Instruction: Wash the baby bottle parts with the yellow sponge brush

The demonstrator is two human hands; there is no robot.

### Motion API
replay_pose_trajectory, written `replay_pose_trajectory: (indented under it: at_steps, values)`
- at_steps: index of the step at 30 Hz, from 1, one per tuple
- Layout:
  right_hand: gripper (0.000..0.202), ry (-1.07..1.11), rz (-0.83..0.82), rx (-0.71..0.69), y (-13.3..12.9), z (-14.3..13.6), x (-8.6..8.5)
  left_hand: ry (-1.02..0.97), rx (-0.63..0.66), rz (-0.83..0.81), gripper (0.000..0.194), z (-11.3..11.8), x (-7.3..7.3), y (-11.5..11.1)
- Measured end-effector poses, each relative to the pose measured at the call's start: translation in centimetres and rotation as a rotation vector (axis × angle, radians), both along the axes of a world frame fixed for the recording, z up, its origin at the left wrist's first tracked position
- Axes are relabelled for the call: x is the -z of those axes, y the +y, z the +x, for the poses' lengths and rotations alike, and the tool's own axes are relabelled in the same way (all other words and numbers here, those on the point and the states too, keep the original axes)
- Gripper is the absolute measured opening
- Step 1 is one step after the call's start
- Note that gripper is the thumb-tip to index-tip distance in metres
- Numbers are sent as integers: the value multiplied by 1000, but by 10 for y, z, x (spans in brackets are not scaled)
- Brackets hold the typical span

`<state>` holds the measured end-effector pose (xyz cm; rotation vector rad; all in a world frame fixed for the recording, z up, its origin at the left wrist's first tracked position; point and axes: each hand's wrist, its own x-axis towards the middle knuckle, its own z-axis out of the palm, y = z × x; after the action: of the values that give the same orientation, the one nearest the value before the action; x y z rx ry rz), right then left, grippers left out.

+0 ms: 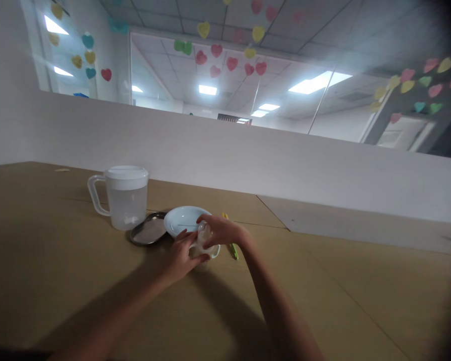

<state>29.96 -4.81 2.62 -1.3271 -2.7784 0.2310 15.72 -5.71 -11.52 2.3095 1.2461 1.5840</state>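
Fingers of the right hand (225,231) are gripping a clear vessel (204,233) at a handled cup (203,250) the left hand (179,259) is steadying; a loose pinch could topple both.

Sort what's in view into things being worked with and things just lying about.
In the work:
- clear cup, held by left hand and right hand

Apparently lying about, untouched:
- lidded jug
- metal dish
- pale bowl, close by, so possibly involved
- yellow-green item, partly hidden
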Motion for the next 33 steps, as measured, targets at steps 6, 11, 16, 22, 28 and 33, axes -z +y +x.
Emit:
replay_pose_trajectory:
  at_steps: [6, 11, 16, 22, 28, 33]
  values:
    - [92, 22, -17, 35, 4, 1, 3, 17, -6, 25, 37, 0, -1, 0]
    - [89, 24, -81, 57, 10, 5, 3, 19, -28, 10, 38, 1, -2, -2]
    - [70, 17, -90, 10, 12, 5, 4, 4, -20, -16, 43, 1, 2, 0]
    - [70, -30, -23, -12, 4, 3, 0, 1, -43, -1, 52, -2, 8, 5]
    - [49, 1, -13, 7, 5, 4, -6, 48, 7, 66, 42, -7, 4, 4]
    - [45, 92, -138, 34, 7, 5, -6, 11, 11, 81, 40, -9, 8, 5]
